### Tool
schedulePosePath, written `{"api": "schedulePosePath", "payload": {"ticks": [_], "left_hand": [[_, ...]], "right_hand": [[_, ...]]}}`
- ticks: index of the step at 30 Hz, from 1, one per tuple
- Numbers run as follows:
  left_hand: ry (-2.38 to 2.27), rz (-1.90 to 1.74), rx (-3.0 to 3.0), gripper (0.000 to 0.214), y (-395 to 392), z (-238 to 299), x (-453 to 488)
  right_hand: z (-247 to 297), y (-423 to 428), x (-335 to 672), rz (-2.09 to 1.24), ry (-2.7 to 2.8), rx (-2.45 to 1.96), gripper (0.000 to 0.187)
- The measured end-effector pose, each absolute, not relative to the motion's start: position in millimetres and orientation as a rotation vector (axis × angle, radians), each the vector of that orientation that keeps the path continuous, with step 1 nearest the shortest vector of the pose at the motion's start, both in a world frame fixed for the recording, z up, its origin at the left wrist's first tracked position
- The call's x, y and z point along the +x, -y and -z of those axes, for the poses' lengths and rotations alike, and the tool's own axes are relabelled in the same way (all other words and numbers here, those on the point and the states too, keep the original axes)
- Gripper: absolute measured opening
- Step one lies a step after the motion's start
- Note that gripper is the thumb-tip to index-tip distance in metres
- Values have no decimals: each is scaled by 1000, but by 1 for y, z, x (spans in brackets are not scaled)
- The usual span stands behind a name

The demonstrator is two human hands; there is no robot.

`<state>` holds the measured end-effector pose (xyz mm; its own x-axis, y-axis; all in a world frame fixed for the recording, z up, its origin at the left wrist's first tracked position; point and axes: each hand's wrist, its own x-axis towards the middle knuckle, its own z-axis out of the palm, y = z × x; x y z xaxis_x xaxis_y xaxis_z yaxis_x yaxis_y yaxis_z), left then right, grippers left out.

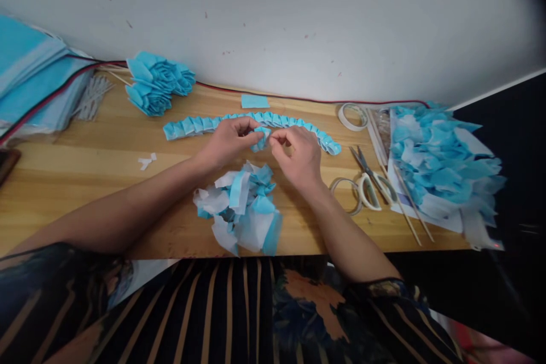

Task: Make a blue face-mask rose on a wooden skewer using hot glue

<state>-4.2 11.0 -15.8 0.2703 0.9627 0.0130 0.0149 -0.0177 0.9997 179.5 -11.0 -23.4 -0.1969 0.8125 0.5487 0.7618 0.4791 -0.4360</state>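
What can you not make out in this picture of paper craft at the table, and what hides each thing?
Head view:
Small blue piece: shape mostly covered by fingers of the left hand and right hand, which pinch it.
Pleated strip: its middle lies behind both hands.
Blue paper stack: cut off by the left edge.
Dark thing at the left edge: too little shows to name it.

Cropped by the left edge: blue paper stack (29, 77), dark flat thing (5, 162). Mostly pinched out of sight: small blue piece (261, 140).
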Motion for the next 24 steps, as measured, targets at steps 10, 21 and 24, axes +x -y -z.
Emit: {"api": "schedulePosePath", "payload": {"ticks": [10,21,24], "left_hand": [[-1010,-952,1429,12,-13,18,-6],[-997,-949,1414,14,-10,18,-7],[-988,-949,1430,14,-13,20,-8]], "right_hand": [[28,9,181,-126,2001,-1238,11],[24,8,185,-284,1988,-1159,13],[22,9,185,-355,1971,-1204,13]]}}
